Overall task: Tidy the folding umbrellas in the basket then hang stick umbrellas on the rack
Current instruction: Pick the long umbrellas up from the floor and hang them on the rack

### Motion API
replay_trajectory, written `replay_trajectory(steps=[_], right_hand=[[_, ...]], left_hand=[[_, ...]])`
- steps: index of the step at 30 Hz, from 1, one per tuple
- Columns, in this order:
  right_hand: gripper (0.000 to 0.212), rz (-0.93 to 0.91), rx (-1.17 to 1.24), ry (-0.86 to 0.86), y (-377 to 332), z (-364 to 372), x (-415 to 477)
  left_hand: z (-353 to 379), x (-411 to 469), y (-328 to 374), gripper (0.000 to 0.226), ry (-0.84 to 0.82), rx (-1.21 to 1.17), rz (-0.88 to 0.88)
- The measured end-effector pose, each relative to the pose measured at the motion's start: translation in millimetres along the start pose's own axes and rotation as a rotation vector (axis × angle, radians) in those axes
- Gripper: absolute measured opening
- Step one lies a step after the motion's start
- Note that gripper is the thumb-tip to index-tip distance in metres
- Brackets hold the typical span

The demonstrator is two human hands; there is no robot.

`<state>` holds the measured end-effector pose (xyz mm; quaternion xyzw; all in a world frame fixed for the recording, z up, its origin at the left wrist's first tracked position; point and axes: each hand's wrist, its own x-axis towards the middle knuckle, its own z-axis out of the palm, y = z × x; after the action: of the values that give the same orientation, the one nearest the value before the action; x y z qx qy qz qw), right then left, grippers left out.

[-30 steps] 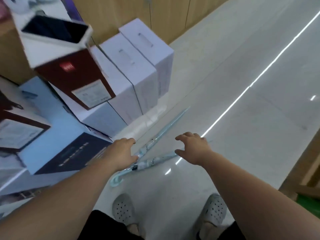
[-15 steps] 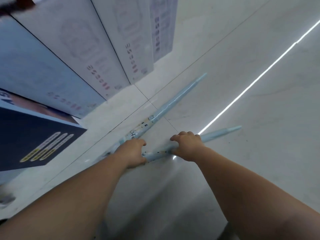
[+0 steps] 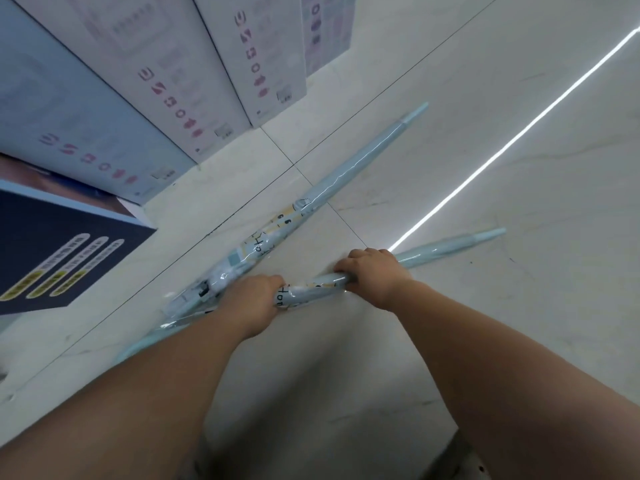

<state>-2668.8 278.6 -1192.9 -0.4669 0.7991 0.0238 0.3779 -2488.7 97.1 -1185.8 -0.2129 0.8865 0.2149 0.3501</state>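
Observation:
Two light-blue stick umbrellas in clear plastic wrap lie on the pale tiled floor, their tips pointing up and right. My right hand [image 3: 375, 277] is closed around the shaft of the nearer stick umbrella [image 3: 440, 247]. My left hand [image 3: 254, 306] grips the same umbrella a little lower, where printed lettering shows. The farther stick umbrella [image 3: 349, 169] lies just behind my left hand, its handle end partly hidden by my forearm. No basket or rack is in view.
Tall white and pale-blue cartons [image 3: 180, 74] stand at the upper left, close to the far umbrella. A dark navy box [image 3: 59, 251] juts in from the left. A bright light strip reflects across the floor [image 3: 502, 150] on the right.
The view has dropped closer to the floor. Both hands went from hovering open above the umbrellas to closing on the nearer one.

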Motion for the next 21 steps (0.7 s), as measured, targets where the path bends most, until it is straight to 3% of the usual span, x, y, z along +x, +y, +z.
replay_trajectory(steps=[5, 11, 17, 21], right_hand=[[0.034, 0.001, 0.145, -0.016, -5.2, -54.8, -57.5], [0.031, -0.017, 0.227, 0.058, -36.1, -191.4, -198.1], [0.029, 0.002, 0.266, 0.272, -82.2, -339.2, -367.1], [0.025, 0.043, 0.304, 0.403, -112.4, -435.8, -468.7]], left_hand=[[-49.1, -54.0, 24.7, 0.029, 0.054, -0.235, -0.024], [-179.6, -185.3, 81.7, 0.035, 0.126, -0.423, 0.026], [-332.6, -326.6, 154.6, 0.034, 0.244, -0.326, 0.190], [-441.5, -423.0, 208.0, 0.037, 0.471, -0.119, 0.319]])
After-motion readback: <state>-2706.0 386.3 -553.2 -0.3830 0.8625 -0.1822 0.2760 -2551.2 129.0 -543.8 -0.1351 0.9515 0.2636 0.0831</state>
